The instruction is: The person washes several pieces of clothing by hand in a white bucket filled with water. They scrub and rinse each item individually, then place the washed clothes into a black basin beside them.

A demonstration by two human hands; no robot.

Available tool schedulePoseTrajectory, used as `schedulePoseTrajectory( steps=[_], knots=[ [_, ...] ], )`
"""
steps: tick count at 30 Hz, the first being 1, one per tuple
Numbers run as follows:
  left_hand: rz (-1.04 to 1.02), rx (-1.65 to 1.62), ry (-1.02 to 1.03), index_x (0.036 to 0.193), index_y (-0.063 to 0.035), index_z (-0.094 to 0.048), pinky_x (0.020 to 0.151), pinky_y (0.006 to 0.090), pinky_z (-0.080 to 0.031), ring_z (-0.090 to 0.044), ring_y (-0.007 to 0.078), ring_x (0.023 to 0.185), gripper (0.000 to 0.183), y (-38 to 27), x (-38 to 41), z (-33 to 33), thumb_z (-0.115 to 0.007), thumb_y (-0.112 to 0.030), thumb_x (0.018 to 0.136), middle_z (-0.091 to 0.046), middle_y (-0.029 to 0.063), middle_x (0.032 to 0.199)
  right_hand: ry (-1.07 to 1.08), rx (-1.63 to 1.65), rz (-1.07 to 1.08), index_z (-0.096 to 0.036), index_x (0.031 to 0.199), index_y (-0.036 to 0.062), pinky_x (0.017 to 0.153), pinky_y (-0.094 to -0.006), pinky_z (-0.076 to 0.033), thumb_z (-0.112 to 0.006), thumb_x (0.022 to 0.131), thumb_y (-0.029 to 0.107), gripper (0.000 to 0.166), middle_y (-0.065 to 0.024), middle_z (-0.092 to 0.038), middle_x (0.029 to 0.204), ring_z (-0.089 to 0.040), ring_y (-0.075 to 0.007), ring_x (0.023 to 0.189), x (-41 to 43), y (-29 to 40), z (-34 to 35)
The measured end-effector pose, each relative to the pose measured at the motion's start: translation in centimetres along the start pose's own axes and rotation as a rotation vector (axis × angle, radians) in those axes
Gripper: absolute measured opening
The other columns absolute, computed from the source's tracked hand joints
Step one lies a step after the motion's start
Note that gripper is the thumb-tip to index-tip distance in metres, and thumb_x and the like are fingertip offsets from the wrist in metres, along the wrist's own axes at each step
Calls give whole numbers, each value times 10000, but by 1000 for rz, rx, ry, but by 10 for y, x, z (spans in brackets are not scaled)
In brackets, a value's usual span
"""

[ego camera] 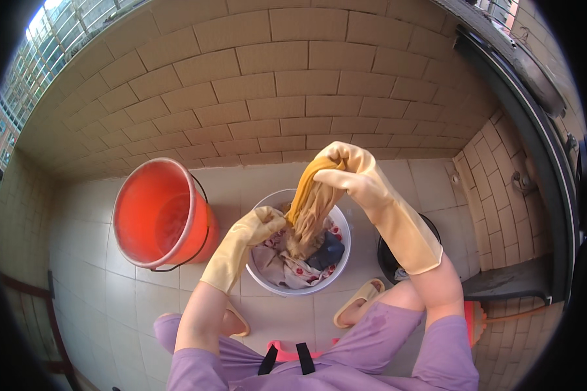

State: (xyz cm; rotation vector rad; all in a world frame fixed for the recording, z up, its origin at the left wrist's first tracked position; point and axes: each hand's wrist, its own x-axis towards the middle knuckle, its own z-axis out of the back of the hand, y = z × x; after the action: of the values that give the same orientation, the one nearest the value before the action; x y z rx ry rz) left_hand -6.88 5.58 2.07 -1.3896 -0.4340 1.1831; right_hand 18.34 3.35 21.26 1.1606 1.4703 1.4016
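Both my hands wear long cream rubber gloves. My right hand point(348, 168) is raised above a round white basin point(347, 234) and grips the upper end of a bunched yellow and tan cloth point(318, 198). At the basin's left side, my left hand point(269, 222) is closed on the yellow edge of the same cloth. The tan part hangs down into the basin. In there lie a white cloth with red prints point(298, 273) and a dark blue cloth point(327, 251), bunched together; whether they are wet cannot be told.
An orange-red bucket point(203, 234) with a black handle stands left of the basin on the tiled floor. A black container point(386, 256) stands to the right, partly behind my right forearm. A brown tiled wall point(288, 83) rises beyond, and a dark ledge point(513, 281) is at the right.
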Motion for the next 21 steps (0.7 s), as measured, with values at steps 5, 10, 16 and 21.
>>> schedulePoseTrajectory(
  steps=[5, 10, 16, 21],
  knots=[
    [-364, -219, -47, 1248, -20, -634, 881, 311, -517, -639, 141, 929, 366, -29, -22, -12, -681, -201, 933, -712, 61, 1083, 35, 61, 94, -636, 903, 36, 742, -239, -477, -700, 829, 34, 98, -20, -651, 860, -596, -85, 795, 7, 28, -16],
    [-133, -334, -121, 1091, -34, -694, 913, 316, -545, -681, 167, 989, 144, -45, -31, 6, -627, -59, 966, -732, 82, 959, 10, 46, 148, -635, 903, 16, 750, -238, -497, -665, 827, -16, 88, -45, -668, 877, -628, -111, 811, 6, 59, -17],
    [-399, -828, -262, 1094, -12, -599, 974, 398, -521, -654, 209, 987, 208, -56, -44, 42, -500, -180, 1020, -669, 107, 1056, -210, -37, 15, -623, 913, 79, 701, -222, -466, -722, 886, 92, 103, 10, -636, 834, -567, -65, 746, 0, 1, 11],
    [41, -362, -475, 1135, -30, -614, 875, 355, -510, -658, 252, 974, 476, -51, -34, 12, -562, -477, 979, -677, 156, 1085, -251, -623, -437, -609, 1092, 53, 829, -342, -509, -740, 856, 154, 288, -127, -678, 1007, -651, -244, 914, -10, -94, -5]
  ],
)
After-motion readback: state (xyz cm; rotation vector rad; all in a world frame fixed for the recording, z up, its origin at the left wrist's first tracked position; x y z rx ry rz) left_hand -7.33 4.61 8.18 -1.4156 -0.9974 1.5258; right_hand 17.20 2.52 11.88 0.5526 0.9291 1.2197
